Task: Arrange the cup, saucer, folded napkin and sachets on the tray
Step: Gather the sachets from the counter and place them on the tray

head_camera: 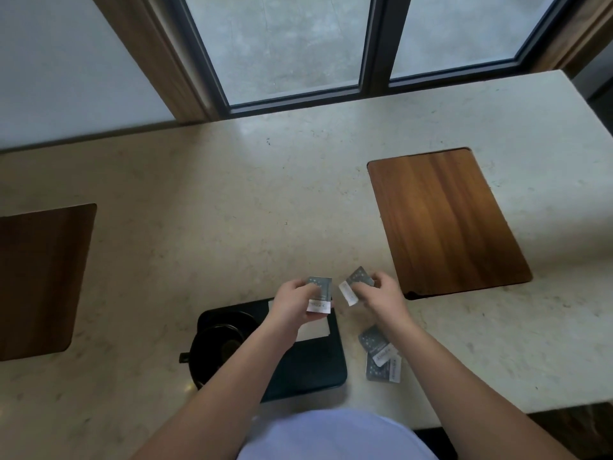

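While left hand (293, 302) pinches one sachet (319, 293) over the tray (311, 366), right hand (381, 295) pinches another sachet (356, 283). I see two spare sachets (381, 355) at tray's 3 o'clock.

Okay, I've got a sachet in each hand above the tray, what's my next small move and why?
Probably lower the left hand and lay its sachet on the bare part of the black tray, beside the white napkin. The cup fills the tray's left side, and two more sachets lie on the counter waiting.

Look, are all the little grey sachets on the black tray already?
No, two grey sachets lie on the pale counter beside the black tray.
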